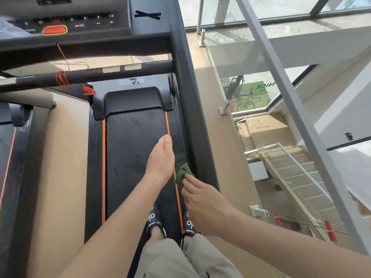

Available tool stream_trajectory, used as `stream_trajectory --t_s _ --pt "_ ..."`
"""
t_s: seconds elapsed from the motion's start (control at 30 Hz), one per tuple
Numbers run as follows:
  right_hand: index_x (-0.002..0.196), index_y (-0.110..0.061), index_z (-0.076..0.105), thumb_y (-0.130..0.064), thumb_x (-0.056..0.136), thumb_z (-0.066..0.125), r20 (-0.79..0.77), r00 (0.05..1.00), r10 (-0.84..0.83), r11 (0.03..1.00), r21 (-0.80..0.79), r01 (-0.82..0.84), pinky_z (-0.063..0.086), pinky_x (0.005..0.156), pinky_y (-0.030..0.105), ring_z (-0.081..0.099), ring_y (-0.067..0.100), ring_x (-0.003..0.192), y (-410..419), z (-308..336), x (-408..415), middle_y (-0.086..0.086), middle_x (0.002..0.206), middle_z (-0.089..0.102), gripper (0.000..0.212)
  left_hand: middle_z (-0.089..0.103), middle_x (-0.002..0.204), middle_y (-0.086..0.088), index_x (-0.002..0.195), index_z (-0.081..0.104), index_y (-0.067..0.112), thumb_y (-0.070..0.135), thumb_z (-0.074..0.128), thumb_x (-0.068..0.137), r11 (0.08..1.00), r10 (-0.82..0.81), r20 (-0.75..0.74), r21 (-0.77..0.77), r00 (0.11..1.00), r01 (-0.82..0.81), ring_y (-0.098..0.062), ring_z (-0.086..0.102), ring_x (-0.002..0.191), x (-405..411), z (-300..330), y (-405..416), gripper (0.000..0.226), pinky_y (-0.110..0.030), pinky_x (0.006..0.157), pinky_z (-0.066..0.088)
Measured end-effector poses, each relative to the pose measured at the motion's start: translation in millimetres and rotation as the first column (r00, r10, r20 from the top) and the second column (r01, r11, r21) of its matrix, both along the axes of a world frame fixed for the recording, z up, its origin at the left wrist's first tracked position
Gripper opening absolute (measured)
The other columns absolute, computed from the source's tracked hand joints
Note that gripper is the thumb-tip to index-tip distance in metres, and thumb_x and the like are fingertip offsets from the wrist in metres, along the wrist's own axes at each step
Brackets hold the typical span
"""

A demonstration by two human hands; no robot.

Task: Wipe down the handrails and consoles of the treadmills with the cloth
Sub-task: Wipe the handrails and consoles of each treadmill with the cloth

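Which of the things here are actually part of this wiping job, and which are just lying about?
Part of the job: green cloth pinched in the right hand; right handrail; console; front crossbar; left hand, open.

Just lying about: cardboard box; bicycle downstairs; staircase; glass railing.

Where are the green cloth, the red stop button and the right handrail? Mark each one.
green cloth (pixel 183 173): head view, on the bunched middle above the fingertips.
red stop button (pixel 54 30): head view, on the button's centre on the console.
right handrail (pixel 188 101): head view, on its black top face, midway along.
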State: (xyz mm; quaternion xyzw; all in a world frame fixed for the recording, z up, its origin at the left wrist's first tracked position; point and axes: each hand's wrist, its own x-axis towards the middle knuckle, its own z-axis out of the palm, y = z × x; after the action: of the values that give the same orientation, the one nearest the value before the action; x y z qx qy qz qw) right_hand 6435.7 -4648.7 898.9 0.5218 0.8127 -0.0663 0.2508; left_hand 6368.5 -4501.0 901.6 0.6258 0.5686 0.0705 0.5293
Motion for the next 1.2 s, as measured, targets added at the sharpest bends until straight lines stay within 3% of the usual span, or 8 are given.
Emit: stream_trajectory --t_s 0.1,0.27,0.4,0.6,0.77,0.9,0.97,1.2 --pt "0.108 -0.010 0.078 -0.032 0.085 0.044 -0.216 0.961 -0.171 0.969 0.142 0.204 0.001 0.126 0.047 0.049 0.032 0.129 30.5 -8.0 25.0 0.010 0.117 0.069 0.047 0.052 0.115 0.016 0.109 0.057 0.037 0.039 0.019 0.110 0.999 0.012 0.033 -0.032 0.999 -0.011 -0.012 0.042 0.116 3.0 6.1 -9.2 0.038 -0.026 0.095 0.022" --pt "0.151 -0.008 0.042 -0.028 0.093 0.035 -0.342 0.804 -0.486 0.758 0.293 0.583 0.005 0.126 0.048 0.011 0.024 0.156 59.4 -13.8 27.7 0.007 0.164 0.029 0.062 0.036 0.160 0.007 0.155 0.035 0.025 0.041 0.019 0.110 1.000 0.021 0.040 0.013 0.999 -0.022 -0.011 0.028 0.148 -1.8 4.7 -12.1 0.051 -0.023 0.107 0.019" --pt "0.158 -0.006 0.026 -0.024 0.099 0.038 -0.635 0.459 -0.622 0.402 0.244 0.883 0.016 0.125 0.045 0.010 0.034 0.154 14.3 -24.5 -6.8 0.015 0.166 0.016 0.062 0.047 0.136 0.023 0.136 0.053 0.035 0.042 0.021 0.110 0.999 0.007 0.104 -0.042 0.995 -0.002 0.007 0.039 0.129 -9.6 -3.7 -28.8 0.042 -0.020 0.103 0.018" --pt "0.140 -0.023 0.049 -0.065 0.094 0.015 -0.762 -0.487 -0.426 -0.270 -0.407 0.873 0.046 0.103 0.051 0.055 0.024 0.122 -52.4 -40.9 -49.4 0.003 0.134 0.059 0.070 0.055 0.133 0.021 0.129 0.057 0.040 0.042 0.021 0.110 0.992 -0.060 0.088 -0.102 0.994 0.069 -0.010 0.041 0.132 -31.7 -14.6 -72.1 0.041 -0.020 0.102 0.021" --pt "0.105 -0.018 0.065 -0.044 0.100 0.025 -0.668 -0.744 -0.027 -0.492 -0.639 0.592 0.050 0.098 0.049 0.062 0.025 0.106 -26.6 -30.3 -68.2 0.003 0.109 0.067 0.048 0.040 0.158 0.006 0.154 0.040 0.022 0.042 0.020 0.110 0.979 -0.089 0.083 -0.174 0.993 0.102 -0.011 0.029 0.147 -48.6 -23.3 -93.9 0.052 -0.019 0.102 0.016" --pt "0.111 -0.011 0.070 -0.037 0.102 0.047 -0.136 -0.983 0.126 -0.211 -0.972 0.108 0.058 0.086 0.037 0.067 0.026 0.096 -27.5 -20.7 -18.5 0.011 0.112 0.071 0.036 0.047 0.108 0.027 0.096 0.048 0.048 0.041 0.016 0.110 0.968 -0.115 0.059 -0.216 0.992 0.125 -0.007 0.036 0.116 -60.9 -18.0 -98.5 0.036 -0.020 0.094 0.017" --pt "0.116 -0.005 0.068 -0.052 0.097 0.052 0.086 -0.995 0.043 -0.049 -0.995 -0.088 0.058 0.083 0.043 0.066 0.033 0.098 -37.4 -20.4 -8.5 0.018 0.114 0.070 0.053 0.046 0.119 0.025 0.117 0.053 0.047 0.043 0.015 0.110 0.968 -0.114 0.079 -0.215 0.990 0.128 -0.005 0.036 0.121 -65.7 -20.9 -99.3 0.039 -0.023 0.100 0.021" --pt "0.131 -0.018 0.066 -0.036 0.098 0.050 0.309 -0.896 0.318 -0.117 -0.925 -0.360 0.057 0.080 0.043 0.063 0.033 0.112 -60.0 -69.2 -42.0 0.011 0.126 0.069 0.041 0.040 0.098 0.028 0.098 0.051 0.041 0.039 0.017 0.110 0.964 -0.173 0.036 -0.197 0.984 0.177 -0.006 0.031 0.109 -72.9 -27.6 -99.8 0.036 -0.021 0.094 0.018"
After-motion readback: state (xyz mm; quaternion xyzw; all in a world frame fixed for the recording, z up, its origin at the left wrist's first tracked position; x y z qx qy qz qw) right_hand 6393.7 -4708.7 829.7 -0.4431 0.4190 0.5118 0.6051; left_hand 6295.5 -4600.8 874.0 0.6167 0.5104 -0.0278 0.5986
